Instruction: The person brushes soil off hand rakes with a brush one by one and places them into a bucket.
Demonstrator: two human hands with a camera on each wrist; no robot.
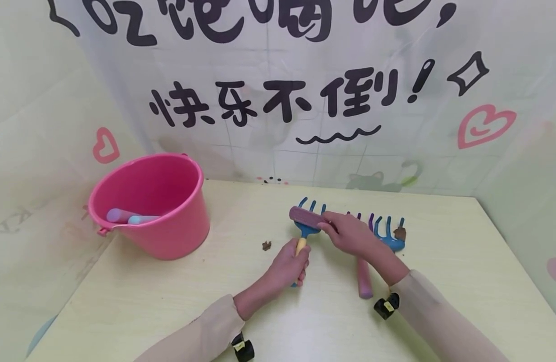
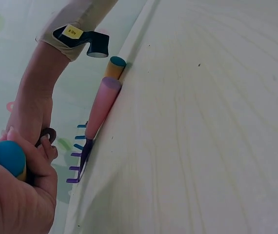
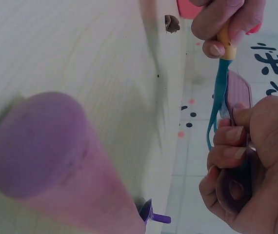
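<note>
My left hand (image 1: 284, 264) grips the yellow handle of a small hand rake (image 1: 306, 230), whose blue tines point away toward the wall. In my right hand (image 1: 350, 234) is a mauve brush (image 1: 305, 217), held by its handle. The brush's head lies across the rake's blue head, just below the tines. The right wrist view shows the brush (image 3: 240, 90) close along the blue metal, with fingers curled round its handle; a hole shows at the handle's end. The left wrist view shows the rake handle's blue end (image 2: 8, 158) in my left fist.
A pink bucket (image 1: 187, 221) stands at the left, with lilac and light-blue handles inside. Right of my hands lie a purple rake with a pink handle (image 1: 364, 279) and another blue rake (image 1: 393, 244) with a brown clump (image 1: 400, 233) on its tines. A brown bit (image 1: 266, 245) lies on the table.
</note>
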